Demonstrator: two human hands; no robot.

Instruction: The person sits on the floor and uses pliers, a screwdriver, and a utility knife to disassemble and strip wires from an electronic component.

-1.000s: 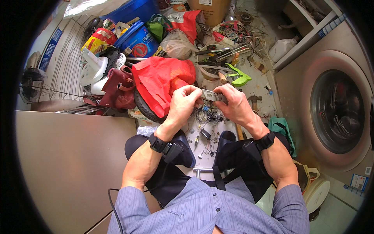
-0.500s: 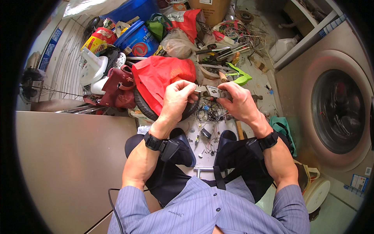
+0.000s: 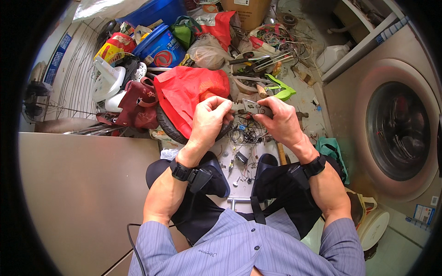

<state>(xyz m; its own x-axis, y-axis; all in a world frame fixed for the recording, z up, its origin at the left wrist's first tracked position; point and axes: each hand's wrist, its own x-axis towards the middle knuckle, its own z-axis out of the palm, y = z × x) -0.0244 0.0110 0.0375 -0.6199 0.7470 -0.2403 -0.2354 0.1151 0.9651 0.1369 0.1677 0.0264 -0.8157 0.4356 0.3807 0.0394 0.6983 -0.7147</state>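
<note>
- Standing along the right edge of the floor [image 3: 316,126], a washing machine [image 3: 343,108] is showing a round, dark door; what its drum may be holding is staying unreadable.
- A cardboard box [image 3: 244,16] is sitting at the floor's far edge, its inside hidden.
- A blue bucket [image 3: 162,46] is standing toward the far left corner, its contents not showing clearly.
- A pale tub [image 3: 241,85] beyond the hands is holding a jumble of long tools [image 3: 267,63], some jutting over its rim.
- The right hand [image 3: 282,120] is closing thumb and fingers on the right end of a metal piece.
- The left hand [image 3: 212,119] is bringing thumb and forefinger nearly together; whether they are gripping anything, I cannot tell.
- The metal piece [image 3: 250,106] is hanging above a dark wire tangle [image 3: 246,133], looking small, flat and silvery-grey, with a dark spot on its face.
</note>
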